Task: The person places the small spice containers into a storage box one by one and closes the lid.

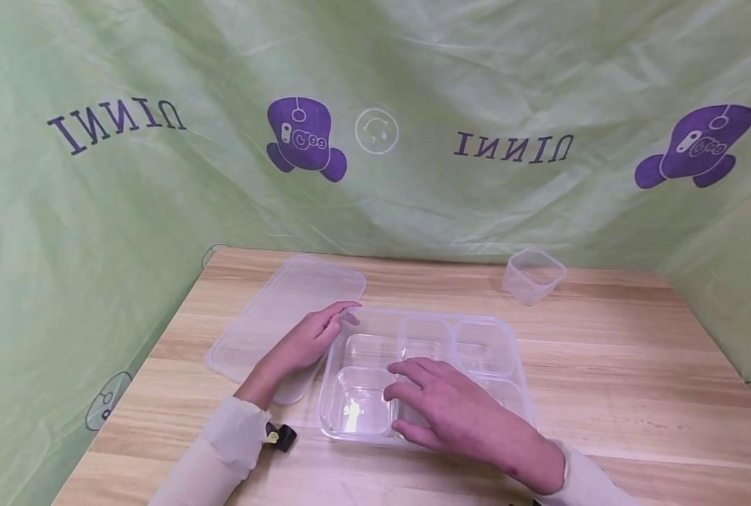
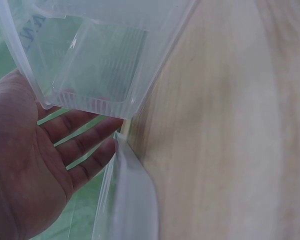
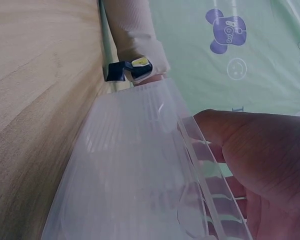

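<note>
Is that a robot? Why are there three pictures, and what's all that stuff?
No robot here: it's a person with a bare left hand and a bare right hand. One picture comes from a camera on the person's head, looking down; the other two come from cameras on the wrists. On the wooden table are a clear box with compartments, a flat lid to its left, and a little cup farther back. The left hand touches the box's edge. The right is over the box, gripping nothing I can see.

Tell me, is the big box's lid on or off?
Off. The lid lies on the table, to the left of the box, whose top is uncovered.
</note>
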The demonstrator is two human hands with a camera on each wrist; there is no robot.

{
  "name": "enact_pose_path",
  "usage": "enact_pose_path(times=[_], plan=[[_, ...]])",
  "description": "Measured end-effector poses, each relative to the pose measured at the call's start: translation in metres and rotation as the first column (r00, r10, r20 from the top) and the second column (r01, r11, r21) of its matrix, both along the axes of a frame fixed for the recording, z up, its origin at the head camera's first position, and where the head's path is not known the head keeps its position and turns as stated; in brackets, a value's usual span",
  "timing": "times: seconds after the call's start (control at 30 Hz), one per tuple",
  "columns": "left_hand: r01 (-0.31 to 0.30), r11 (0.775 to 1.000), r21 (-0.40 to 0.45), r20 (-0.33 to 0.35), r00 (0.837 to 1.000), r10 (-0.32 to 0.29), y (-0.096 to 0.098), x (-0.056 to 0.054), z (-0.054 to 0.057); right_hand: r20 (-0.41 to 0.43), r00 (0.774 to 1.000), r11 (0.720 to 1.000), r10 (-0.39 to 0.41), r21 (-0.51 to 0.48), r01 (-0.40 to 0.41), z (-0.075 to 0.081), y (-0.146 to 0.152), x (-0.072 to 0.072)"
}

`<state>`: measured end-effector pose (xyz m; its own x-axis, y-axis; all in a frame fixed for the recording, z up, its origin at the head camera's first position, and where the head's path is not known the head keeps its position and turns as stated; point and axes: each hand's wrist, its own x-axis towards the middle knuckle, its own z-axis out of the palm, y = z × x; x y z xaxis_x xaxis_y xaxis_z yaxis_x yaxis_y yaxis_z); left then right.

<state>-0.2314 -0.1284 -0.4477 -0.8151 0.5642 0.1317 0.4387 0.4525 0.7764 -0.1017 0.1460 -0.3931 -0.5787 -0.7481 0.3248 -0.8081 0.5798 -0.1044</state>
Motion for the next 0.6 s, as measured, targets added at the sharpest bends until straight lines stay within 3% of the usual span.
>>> enact_pose_path(times=[0.6], plan=[[0.002,1.000,0.000,-0.003,1.000,-0.002,-0.0007,-0.0014,-0.0017,0.070,0.997,0.998,-0.034,-0.044,0.038,0.0090,0.0082,0.0014]])
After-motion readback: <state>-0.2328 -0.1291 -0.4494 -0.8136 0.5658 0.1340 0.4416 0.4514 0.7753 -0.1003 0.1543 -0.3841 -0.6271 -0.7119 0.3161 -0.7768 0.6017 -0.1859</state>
